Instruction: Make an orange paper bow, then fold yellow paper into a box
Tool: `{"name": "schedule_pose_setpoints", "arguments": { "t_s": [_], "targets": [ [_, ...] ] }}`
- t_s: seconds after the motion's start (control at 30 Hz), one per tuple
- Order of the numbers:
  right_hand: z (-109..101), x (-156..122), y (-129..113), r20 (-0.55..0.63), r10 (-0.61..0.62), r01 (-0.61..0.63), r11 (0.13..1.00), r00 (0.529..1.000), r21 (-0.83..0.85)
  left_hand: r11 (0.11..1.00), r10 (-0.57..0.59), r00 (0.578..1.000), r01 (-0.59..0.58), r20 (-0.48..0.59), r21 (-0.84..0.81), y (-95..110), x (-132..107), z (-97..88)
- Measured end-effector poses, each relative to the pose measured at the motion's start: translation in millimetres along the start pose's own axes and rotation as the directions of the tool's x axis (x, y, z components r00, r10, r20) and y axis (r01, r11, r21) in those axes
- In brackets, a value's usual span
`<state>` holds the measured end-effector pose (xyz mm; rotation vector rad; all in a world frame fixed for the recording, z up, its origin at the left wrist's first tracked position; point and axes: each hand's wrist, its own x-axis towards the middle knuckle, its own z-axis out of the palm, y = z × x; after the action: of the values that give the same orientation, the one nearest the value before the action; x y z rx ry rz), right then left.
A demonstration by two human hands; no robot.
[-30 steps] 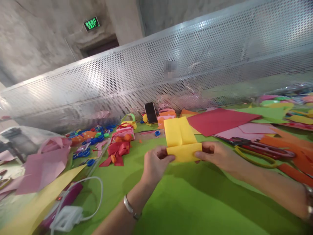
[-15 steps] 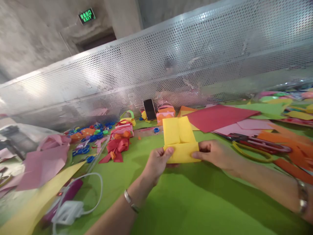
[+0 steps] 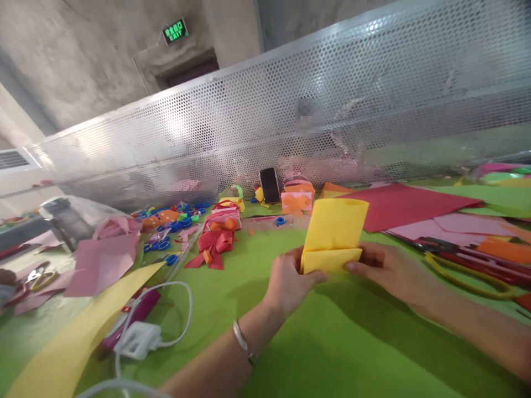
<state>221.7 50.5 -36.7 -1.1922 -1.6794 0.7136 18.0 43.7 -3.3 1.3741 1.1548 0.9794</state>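
Note:
A folded piece of yellow paper [image 3: 335,226] stands tilted up between my two hands, its lower part turned over as a flap. My left hand [image 3: 290,279] grips its lower left corner, the thumb lying along the bottom of the flap. At the lower right edge, my right hand [image 3: 379,265] pinches the paper between thumb and fingers. Some fingers of both hands are hidden behind it. Under the hands is the green tabletop [image 3: 332,348].
Red paper bows [image 3: 213,249] and small paper bags [image 3: 297,196] stand ahead, near a phone [image 3: 269,185]. Scissors with yellow handles [image 3: 468,276] and a red sheet [image 3: 406,204] lie right. Leftward are a white-corded plug [image 3: 141,338] and blue scissors [image 3: 157,245]. A perforated metal screen [image 3: 249,121] borders the back.
The yellow paper has tipped more upright, and its upper panels now look like one smooth face. My left thumb has slid down to the flap's bottom edge. The view has shifted left.

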Motion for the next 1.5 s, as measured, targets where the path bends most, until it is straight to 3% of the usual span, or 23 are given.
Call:
{"name": "schedule_pose_setpoints", "arguments": {
  "t_s": [0.07, 0.17, 0.2, 0.27, 0.33, 0.37, 0.43, 0.6, 0.8, 0.93, 1.03, 1.17, 1.3, 1.5],
  "targets": [
    [-4.0, -0.4, 1.7, -0.165, -0.107, 0.086, 0.988, 0.980, -0.128, 0.999, 0.032, 0.998, -0.030, -0.057, 0.033, 1.1, 1.0, -1.2],
    [-10.0, -3.3, -6.5, -0.323, -0.321, 0.215, 0.921, 0.890, -0.323, 0.984, 0.095, 0.986, -0.072, -0.135, 0.166, 4.0, -0.7, -2.7],
    [-10.1, -5.1, -11.6, -0.287, -0.429, 0.302, 0.868, 0.857, -0.394, 0.968, 0.125, 0.982, -0.090, -0.139, 0.233, 4.3, -2.1, -2.7],
    [-6.9, -9.4, -22.2, -0.096, -0.650, 0.518, 0.679, 0.754, -0.520, 0.916, 0.202, 0.974, -0.150, -0.103, 0.373, 3.1, -5.0, -2.1],
    [-1.1, -13.4, -30.6, 0.095, -0.774, 0.659, 0.460, 0.626, -0.595, 0.859, 0.281, 0.959, -0.228, -0.049, 0.459, 1.0, -7.8, -1.0],
    [1.4, -14.8, -33.3, 0.142, -0.793, 0.680, 0.398, 0.592, -0.616, 0.840, 0.315, 0.949, -0.265, -0.028, 0.474, 0.0, -9.1, -0.5],
    [3.6, -16.3, -36.2, 0.145, -0.787, 0.669, 0.394, 0.600, -0.630, 0.832, 0.366, 0.930, -0.332, 0.010, 0.445, -1.5, -11.2, 0.9],
    [-3.0, -14.7, -31.7, 0.109, -0.773, 0.678, 0.468, 0.625, -0.567, 0.915, 0.384, 0.922, -0.387, 0.049, 0.118, -6.1, -12.8, 8.5],
    [-4.1, -11.5, -24.7, 0.066, -0.764, 0.655, 0.501, 0.642, -0.565, 0.955, 0.173, 0.984, -0.175, -0.031, -0.238, -3.0, -11.2, 16.1],
    [-6.3, -8.0, -30.5, 0.006, -0.759, 0.639, 0.543, 0.651, -0.545, 0.903, 0.093, 0.983, -0.017, 0.157, -0.429, 5.5, -15.5, 12.8],
    [-10.0, -4.8, -33.6, 0.045, -0.776, 0.647, 0.491, 0.630, -0.584, 0.845, 0.007, 0.971, 0.122, 0.239, -0.520, 6.7, -18.7, 10.4],
    [-12.5, -4.5, -33.8, 0.104, -0.797, 0.645, 0.396, 0.595, -0.654, 0.906, -0.085, 0.971, 0.170, 0.225, -0.388, 5.9, -17.8, 7.8],
    [-12.7, -6.7, -34.2, 0.170, -0.774, 0.632, 0.346, 0.610, -0.693, 0.997, -0.074, 0.982, 0.071, 0.177, 0.026, 7.8, -9.5, 2.3],
    [-13.0, -6.4, -34.4, 0.154, -0.750, 0.622, 0.394, 0.643, -0.676, 0.913, 0.119, 0.989, -0.144, 0.089, 0.382, 15.1, -8.1, -5.8]
  ]
}}
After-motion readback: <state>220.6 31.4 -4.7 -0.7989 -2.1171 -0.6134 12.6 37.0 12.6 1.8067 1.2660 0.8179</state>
